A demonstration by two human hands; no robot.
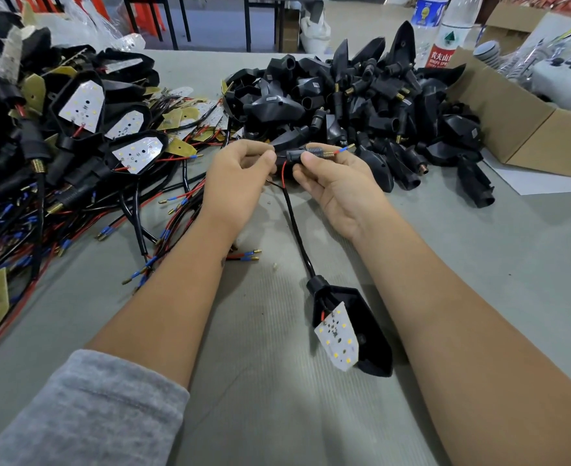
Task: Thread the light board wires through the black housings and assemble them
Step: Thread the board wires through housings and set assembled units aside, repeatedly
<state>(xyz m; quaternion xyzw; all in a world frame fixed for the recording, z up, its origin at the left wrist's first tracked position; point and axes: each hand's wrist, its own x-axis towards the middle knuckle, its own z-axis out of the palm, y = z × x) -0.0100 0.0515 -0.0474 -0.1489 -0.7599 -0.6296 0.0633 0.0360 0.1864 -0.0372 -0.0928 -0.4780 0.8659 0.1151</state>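
Observation:
My right hand (336, 183) pinches a small black stem housing (297, 155) with a spring and brass thread at its right end. A red wire with a blue-sleeved tip (343, 150) sticks out past the spring. My left hand (240, 178) pinches the red and black wires at the housing's left end. From there a black sheathed cable (297, 230) runs down to a black lamp housing (354, 327) lying on the table, with a white light board (338, 338) tilted out of it.
A heap of empty black housings (361, 105) lies behind my hands. Assembled lamps and loose wired boards (85, 136) pile up at the left. A cardboard box (526, 126) and two water bottles (442, 28) stand at the back right. The grey table (260, 381) shows between my forearms.

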